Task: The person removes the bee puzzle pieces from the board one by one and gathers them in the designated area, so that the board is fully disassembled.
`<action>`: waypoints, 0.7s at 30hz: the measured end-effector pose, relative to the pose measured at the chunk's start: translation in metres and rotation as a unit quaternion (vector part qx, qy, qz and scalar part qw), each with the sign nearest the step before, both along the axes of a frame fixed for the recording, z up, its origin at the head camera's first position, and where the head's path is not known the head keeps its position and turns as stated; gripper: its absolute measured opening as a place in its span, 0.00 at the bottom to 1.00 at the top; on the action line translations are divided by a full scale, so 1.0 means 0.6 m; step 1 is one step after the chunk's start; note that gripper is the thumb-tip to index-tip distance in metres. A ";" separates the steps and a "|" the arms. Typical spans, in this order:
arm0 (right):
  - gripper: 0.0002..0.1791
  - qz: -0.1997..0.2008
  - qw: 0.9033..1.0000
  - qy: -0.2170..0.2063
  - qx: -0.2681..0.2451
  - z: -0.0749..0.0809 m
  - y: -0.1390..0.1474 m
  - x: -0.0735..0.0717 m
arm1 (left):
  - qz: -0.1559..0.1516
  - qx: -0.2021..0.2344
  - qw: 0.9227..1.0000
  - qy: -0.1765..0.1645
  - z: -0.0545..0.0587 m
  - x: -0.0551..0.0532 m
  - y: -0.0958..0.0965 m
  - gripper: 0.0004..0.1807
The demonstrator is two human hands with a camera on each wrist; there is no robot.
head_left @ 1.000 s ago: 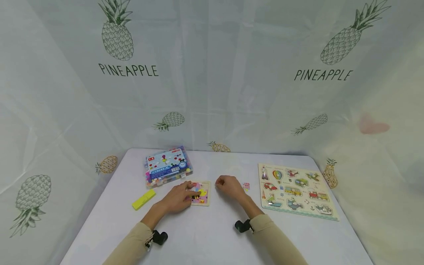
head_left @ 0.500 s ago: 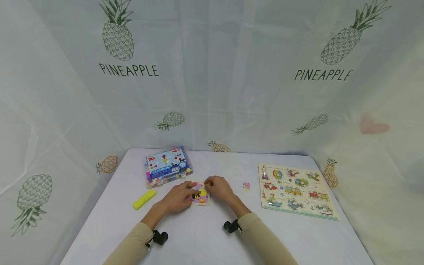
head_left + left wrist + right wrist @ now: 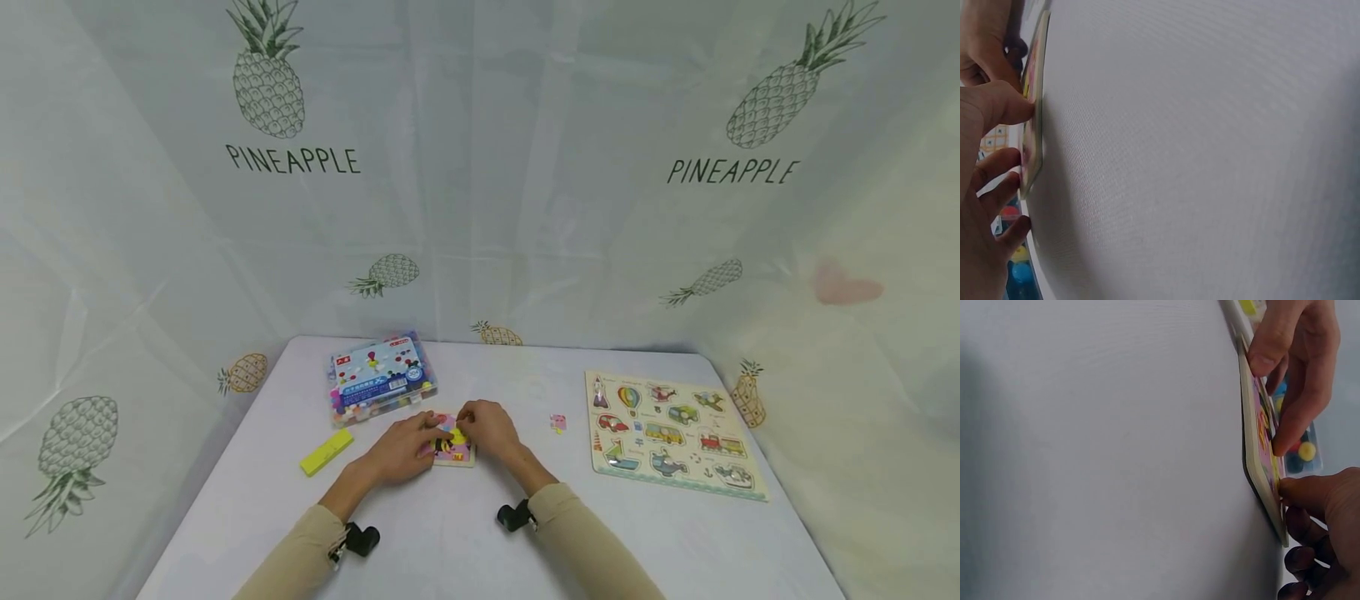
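A small square picture puzzle (image 3: 462, 458) in a wooden tray, pink with a yellow-and-black figure, lies mid-table. My left hand (image 3: 403, 447) rests over its left side; in the right wrist view the left index finger (image 3: 1291, 428) presses on the picture and the thumb lies at the near edge. At the upper right corner, my right hand (image 3: 489, 427) has its fingers bent and pinches a small puzzle piece, mostly hidden by the fingertips. The right thumb (image 3: 1300, 490) is right at the picture's surface. A loose pink puzzle piece (image 3: 558, 422) lies to the right of that hand.
Behind the left hand stands a clear plastic case (image 3: 381, 379) of colourful beads with a blue label. A yellow block (image 3: 326, 452) lies at the left. To the right is a large vehicle peg puzzle (image 3: 667, 437). A pineapple-print curtain (image 3: 517, 225) hangs behind the table.
My right hand has moved left from beside the puzzle onto its upper right corner. The left hand has stayed in place on the puzzle.
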State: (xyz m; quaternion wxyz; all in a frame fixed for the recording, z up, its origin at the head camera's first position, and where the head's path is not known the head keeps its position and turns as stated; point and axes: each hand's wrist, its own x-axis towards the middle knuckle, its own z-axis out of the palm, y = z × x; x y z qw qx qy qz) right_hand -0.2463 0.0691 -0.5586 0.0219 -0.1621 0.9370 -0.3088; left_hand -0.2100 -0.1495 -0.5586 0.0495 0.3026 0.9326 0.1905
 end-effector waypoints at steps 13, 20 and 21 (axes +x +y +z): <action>0.04 -0.019 1.000 -0.005 -0.009 -0.004 -0.003 0.004 | -0.012 0.014 1.000 0.012 0.002 -0.002 0.002 0.20; 0.03 -0.018 1.000 0.000 -0.009 -0.005 -0.002 0.003 | -0.012 0.029 1.000 0.005 0.001 -0.001 0.000 0.20; 0.03 -0.017 1.000 0.001 -0.011 -0.005 -0.002 0.003 | -0.012 0.029 0.999 0.006 0.000 -0.002 0.000 0.20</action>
